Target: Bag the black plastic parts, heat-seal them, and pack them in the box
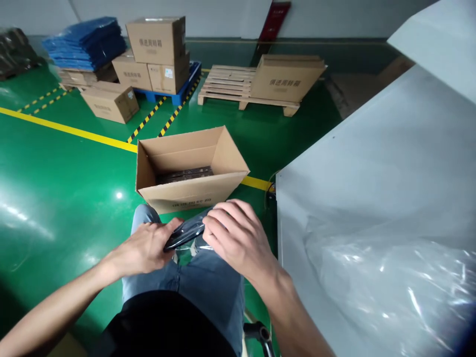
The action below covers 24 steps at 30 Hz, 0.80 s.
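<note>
A dark, glossy item in clear plastic wrap point(189, 231) is held between both hands above my lap. My left hand point(150, 246) grips its left end, thumb on top. Fingers curled, my right hand point(236, 238) closes on the right end and hides part of it. Just beyond the hands, an open cardboard box point(186, 194) stands on the green floor. Several dark items point(184, 175) lie flat at its bottom.
To the right is a grey-white surface point(364, 163) with crumpled clear plastic point(394, 287) on it. Cartons point(158, 42), a blue stack point(87, 42) and a wooden pallet point(226, 82) stand farther back. A black metal fitting point(258, 331) is beside my right leg.
</note>
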Each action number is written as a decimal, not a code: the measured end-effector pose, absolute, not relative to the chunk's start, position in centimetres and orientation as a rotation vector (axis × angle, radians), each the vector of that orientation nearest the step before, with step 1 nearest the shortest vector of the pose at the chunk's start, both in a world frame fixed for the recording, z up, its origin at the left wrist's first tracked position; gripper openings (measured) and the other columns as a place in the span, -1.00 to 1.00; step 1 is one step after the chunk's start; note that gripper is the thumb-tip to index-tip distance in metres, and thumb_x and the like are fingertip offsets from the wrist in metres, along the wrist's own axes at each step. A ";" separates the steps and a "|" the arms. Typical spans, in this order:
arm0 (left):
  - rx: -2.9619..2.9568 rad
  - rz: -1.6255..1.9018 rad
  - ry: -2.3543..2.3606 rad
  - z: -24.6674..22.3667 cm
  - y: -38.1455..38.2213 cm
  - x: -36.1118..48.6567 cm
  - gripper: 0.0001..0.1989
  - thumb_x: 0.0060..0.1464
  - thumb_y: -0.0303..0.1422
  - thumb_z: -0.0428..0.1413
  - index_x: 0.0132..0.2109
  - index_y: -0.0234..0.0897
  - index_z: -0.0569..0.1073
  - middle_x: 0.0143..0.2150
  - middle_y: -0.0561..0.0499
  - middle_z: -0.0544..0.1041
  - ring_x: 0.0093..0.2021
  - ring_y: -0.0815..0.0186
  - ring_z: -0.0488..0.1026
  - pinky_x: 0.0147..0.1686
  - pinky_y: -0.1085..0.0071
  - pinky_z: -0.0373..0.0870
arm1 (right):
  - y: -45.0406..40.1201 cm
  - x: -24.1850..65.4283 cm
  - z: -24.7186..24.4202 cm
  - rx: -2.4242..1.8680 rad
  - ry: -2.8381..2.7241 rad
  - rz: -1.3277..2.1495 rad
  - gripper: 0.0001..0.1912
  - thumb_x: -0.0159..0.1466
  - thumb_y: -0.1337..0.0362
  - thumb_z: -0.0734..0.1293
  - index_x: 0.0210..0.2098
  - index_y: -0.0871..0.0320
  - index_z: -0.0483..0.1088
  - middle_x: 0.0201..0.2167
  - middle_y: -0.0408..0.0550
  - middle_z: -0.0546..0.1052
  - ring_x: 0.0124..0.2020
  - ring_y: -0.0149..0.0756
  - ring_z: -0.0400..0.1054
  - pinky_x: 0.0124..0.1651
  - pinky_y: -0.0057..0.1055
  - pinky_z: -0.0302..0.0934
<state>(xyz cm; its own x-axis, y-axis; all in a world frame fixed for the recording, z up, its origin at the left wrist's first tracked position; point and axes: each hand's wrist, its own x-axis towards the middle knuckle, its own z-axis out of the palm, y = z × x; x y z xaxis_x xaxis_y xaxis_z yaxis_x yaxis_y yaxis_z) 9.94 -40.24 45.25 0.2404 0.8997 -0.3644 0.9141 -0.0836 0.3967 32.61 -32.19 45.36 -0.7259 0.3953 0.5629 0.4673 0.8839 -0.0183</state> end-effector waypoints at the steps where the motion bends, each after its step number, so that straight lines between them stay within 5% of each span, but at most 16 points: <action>1: 2.016 -0.088 1.683 45.0 -40.4 10.1 -0.38 0.17 -0.37 0.11 0.37 -0.12 0.27 -0.13 -0.12 0.67 -0.14 -0.06 0.64 -0.24 0.23 0.38 | -32.1 32.6 45.6 -0.618 -2.519 -0.176 -0.82 0.36 0.45 0.31 -0.35 0.12 0.46 -0.35 -0.08 0.58 -0.17 -0.18 0.40 0.10 -0.17 0.21; 6: 2.124 -0.289 1.753 44.6 -40.6 10.6 -0.34 0.20 -0.47 0.03 0.43 -0.03 0.24 0.01 -0.21 0.68 -0.10 -0.06 0.67 -0.28 0.24 0.43 | -31.4 32.5 47.7 -0.595 -2.718 -0.180 -0.82 0.33 0.47 0.33 -0.38 0.13 0.42 -0.39 -0.07 0.52 -0.27 -0.20 0.29 -0.10 -0.24 0.16; 14: 2.205 -0.278 1.655 47.0 -39.7 8.8 -0.35 0.19 -0.45 0.06 0.40 0.05 0.31 0.05 -0.10 0.69 -0.04 -0.05 0.66 -0.21 0.21 0.44 | -30.5 33.4 50.0 -0.578 -2.625 0.147 -0.78 0.38 0.49 0.30 -0.36 0.12 0.44 -0.39 -0.12 0.55 -0.26 -0.25 0.38 -0.10 -0.27 0.21; 17: 2.132 -0.210 1.608 47.9 -39.4 7.8 -0.39 0.17 -0.42 0.09 0.35 0.02 0.36 -0.03 -0.04 0.70 -0.05 -0.01 0.65 -0.16 0.23 0.41 | -30.9 34.4 49.4 -0.706 -2.388 0.287 -0.95 0.39 0.32 0.39 -0.14 0.10 0.49 -0.23 -0.08 0.62 -0.15 -0.19 0.47 -0.01 -0.23 0.31; 19: 2.057 -0.158 1.588 48.3 -39.4 7.4 -0.44 0.17 -0.38 0.11 0.31 0.01 0.39 -0.07 0.01 0.69 -0.08 0.04 0.63 -0.16 0.27 0.37 | -31.6 34.9 48.4 -0.841 -2.246 0.290 -0.76 0.34 0.19 0.47 -0.04 0.09 0.47 -0.16 -0.02 0.62 -0.10 -0.12 0.48 0.01 -0.17 0.36; 22: 1.985 -0.128 1.530 48.0 -39.6 7.2 -0.48 0.15 -0.32 0.15 0.27 -0.02 0.42 -0.11 0.02 0.68 -0.14 0.08 0.61 -0.17 0.31 0.34 | -32.8 34.7 46.4 -0.958 -2.233 0.253 -0.66 0.27 0.15 0.53 -0.03 0.08 0.46 -0.14 0.01 0.61 -0.09 -0.06 0.49 0.01 -0.12 0.39; 24: 1.987 -0.113 1.546 47.5 -39.7 7.1 -0.45 0.14 -0.31 0.16 0.29 -0.03 0.42 -0.09 -0.01 0.68 -0.13 0.07 0.60 -0.16 0.30 0.34 | -33.2 34.2 45.2 -0.958 -2.287 0.254 -0.82 0.32 0.22 0.49 -0.11 0.08 0.49 -0.17 -0.02 0.61 -0.12 -0.11 0.49 0.02 -0.16 0.37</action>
<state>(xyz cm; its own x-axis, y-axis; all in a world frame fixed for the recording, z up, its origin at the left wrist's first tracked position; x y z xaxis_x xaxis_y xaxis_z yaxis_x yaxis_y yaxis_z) 7.13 -39.72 47.47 0.3139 0.8507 -0.4215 0.9031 -0.1305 0.4091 34.24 -33.23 45.16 -0.5311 0.6953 0.4843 0.5721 0.7159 -0.4003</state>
